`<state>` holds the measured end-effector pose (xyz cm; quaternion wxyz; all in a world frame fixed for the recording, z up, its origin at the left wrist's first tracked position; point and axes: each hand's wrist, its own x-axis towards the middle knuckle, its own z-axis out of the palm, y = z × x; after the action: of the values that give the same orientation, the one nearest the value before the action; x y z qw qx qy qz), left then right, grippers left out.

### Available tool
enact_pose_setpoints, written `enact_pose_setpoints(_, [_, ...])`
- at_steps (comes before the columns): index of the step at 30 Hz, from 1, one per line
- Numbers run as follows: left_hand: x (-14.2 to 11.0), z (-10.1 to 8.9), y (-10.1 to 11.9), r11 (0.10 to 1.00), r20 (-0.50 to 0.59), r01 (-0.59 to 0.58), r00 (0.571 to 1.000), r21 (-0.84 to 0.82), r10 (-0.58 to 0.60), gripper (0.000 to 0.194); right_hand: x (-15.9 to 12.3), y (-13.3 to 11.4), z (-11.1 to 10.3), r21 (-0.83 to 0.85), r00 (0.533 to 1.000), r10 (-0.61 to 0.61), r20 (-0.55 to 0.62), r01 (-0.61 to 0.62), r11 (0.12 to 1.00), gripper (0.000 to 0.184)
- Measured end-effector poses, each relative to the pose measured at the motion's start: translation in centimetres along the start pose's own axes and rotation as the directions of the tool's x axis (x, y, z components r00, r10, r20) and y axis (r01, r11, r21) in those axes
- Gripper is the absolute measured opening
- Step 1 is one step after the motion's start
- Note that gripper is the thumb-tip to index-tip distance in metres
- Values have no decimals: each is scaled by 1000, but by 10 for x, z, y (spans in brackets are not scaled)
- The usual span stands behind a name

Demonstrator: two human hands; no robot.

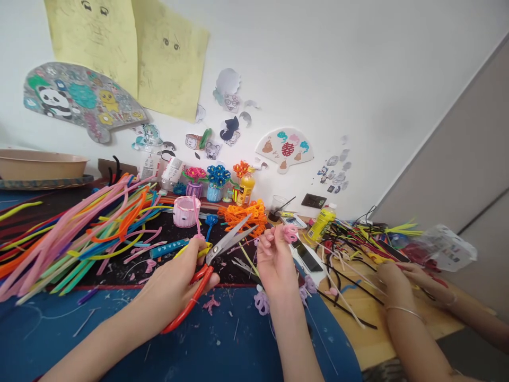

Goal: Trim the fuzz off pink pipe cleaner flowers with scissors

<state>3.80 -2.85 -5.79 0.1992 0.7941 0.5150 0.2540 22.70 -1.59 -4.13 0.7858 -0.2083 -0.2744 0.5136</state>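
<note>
My left hand (175, 281) is closed around red-handled scissors (204, 289), their blades parted and pointing up to the right. A pink pipe cleaner (196, 216) rises from the same hand's fingertips. My right hand (276, 262), palm turned towards me, pinches a small pink looped pipe-cleaner flower (290, 233) between thumb and finger. Below its wrist lies a purple looped flower (261, 301) on the blue mat. Beyond my hands are a pink-white pot (186, 211), a blue pipe-cleaner flower (211, 221) and a heap of orange pipe-cleaner pieces (248, 215).
A large bundle of coloured pipe cleaners (75, 228) covers the left. Potted pipe-cleaner flowers (218, 183) and a yellow bottle (246, 187) line the wall. Another person's hands (397, 281) work at the right, near black pipe cleaners (358, 294) and a second bottle (323, 223).
</note>
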Motion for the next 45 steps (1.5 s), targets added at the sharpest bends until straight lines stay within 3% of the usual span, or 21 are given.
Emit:
enact_pose_setpoints(4, [-2,-4,2,1000,-1,9,1000,-19,-9,28,-2,0,3,-48,998,-62,5,62,997,32])
enact_pose_setpoints(12, [1,1,1,990,93,-81,993,112,70,17,-7,-2,7,-50,996,-83,-23,82,995,33])
enact_pose_setpoints(22, [1,3,-3,984,87,-144,987,107,135,17,-6,-2,7,-44,996,-84,-8,84,996,32])
enact_pose_setpoints(34, [3,3,-1,987,87,-128,989,95,120,21,-6,-1,7,-31,996,-84,12,84,996,33])
enact_pose_setpoints(40, [3,3,-4,986,40,-158,987,47,156,26,-4,-1,7,-83,993,-117,26,119,989,35])
enact_pose_setpoints(45, [4,3,-6,995,-30,-102,994,13,103,22,-3,-1,6,-68,993,-114,29,116,991,35])
